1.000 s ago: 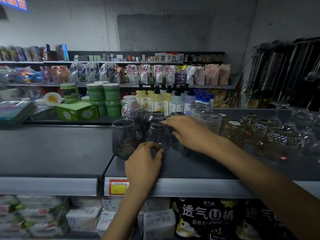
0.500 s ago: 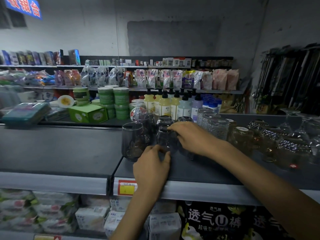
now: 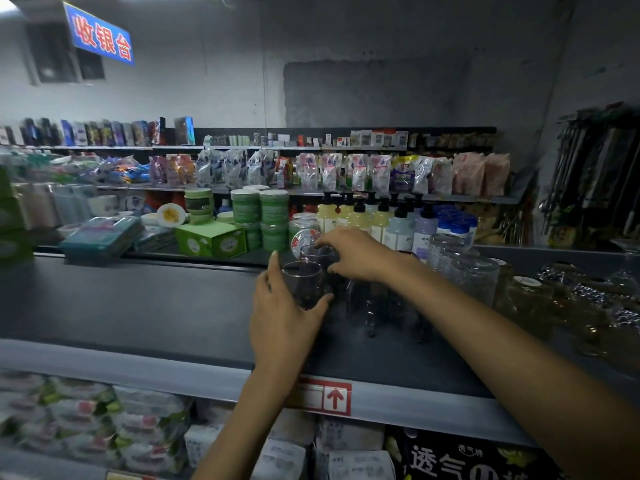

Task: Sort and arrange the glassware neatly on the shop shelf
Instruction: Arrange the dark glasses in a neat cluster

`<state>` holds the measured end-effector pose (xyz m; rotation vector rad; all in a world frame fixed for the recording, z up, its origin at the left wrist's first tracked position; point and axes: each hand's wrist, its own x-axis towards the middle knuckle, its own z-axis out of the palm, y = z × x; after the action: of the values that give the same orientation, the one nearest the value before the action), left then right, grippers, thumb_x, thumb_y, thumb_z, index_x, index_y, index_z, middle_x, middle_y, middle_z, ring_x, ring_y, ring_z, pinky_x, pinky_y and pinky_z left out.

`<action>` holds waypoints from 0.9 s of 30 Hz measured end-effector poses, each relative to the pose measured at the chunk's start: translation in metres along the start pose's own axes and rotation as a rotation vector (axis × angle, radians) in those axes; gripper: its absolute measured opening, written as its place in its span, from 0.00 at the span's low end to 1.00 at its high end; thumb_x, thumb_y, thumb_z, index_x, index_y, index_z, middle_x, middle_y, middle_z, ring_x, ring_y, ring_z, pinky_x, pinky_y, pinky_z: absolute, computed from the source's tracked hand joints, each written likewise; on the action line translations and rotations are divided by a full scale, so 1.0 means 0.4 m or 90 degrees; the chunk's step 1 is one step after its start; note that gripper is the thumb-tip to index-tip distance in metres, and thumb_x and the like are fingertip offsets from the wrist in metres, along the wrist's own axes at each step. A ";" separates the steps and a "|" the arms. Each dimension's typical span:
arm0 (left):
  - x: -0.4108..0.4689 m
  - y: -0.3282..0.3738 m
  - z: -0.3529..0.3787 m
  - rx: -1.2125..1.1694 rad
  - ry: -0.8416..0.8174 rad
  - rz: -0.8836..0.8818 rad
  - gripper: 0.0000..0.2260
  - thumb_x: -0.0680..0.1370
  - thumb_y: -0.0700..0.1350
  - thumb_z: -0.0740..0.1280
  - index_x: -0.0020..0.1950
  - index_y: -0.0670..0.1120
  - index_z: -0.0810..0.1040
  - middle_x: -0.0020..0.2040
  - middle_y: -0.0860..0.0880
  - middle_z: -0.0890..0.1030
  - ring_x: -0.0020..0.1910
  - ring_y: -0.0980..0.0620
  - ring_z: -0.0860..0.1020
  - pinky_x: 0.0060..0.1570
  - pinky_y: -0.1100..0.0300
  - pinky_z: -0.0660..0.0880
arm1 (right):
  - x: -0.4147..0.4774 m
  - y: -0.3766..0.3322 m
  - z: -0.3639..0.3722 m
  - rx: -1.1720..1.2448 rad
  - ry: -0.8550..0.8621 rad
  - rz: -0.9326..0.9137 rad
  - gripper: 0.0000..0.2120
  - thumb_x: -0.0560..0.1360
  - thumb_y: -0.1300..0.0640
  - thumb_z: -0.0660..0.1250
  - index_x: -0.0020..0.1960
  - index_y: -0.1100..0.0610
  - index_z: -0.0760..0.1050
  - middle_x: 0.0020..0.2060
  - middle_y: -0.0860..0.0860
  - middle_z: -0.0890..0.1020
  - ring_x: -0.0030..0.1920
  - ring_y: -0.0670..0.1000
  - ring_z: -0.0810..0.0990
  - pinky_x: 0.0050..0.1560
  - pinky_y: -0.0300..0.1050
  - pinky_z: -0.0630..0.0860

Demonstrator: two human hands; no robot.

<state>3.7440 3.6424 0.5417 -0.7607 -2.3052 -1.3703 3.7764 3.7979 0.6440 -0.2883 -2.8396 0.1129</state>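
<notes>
On the dark shop shelf [image 3: 145,306] stands a group of smoky dark glasses. My left hand [image 3: 280,317] grips the front left dark tumbler [image 3: 303,285], fingers and thumb curled round its sides. My right hand [image 3: 356,254] reaches over the group and pinches the rim of the dark tumbler behind it [image 3: 317,254]. More dark glasses [image 3: 367,306] stand upside down to the right, partly hidden under my right forearm. Clear textured glasses [image 3: 464,265] and amber patterned glasses [image 3: 530,303] line the shelf further right.
Behind the glasses stand pump bottles [image 3: 381,220], green round tubs [image 3: 263,209] and a green box [image 3: 211,239]. A red price tag [image 3: 322,396] sits on the shelf's front rail. Packaged goods fill the shelf below. Hanging utensils [image 3: 595,174] are at the far right.
My left hand moved from the middle glass to the front left tumbler and took hold of it. My right hand shifted left to the tumbler behind. The view tilted upward.
</notes>
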 end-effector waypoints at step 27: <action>0.191 -0.319 -0.275 -0.093 -0.005 -0.115 0.43 0.57 0.68 0.78 0.65 0.50 0.72 0.56 0.48 0.80 0.56 0.45 0.80 0.57 0.41 0.80 | 0.097 -0.338 0.183 0.272 0.253 0.114 0.07 0.73 0.53 0.78 0.43 0.53 0.81 0.46 0.49 0.82 0.49 0.49 0.77 0.45 0.43 0.69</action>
<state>3.6088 3.5161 0.5466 -0.6121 -2.3483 -1.6322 3.6938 3.6704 0.5986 -0.4139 -2.3194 0.6163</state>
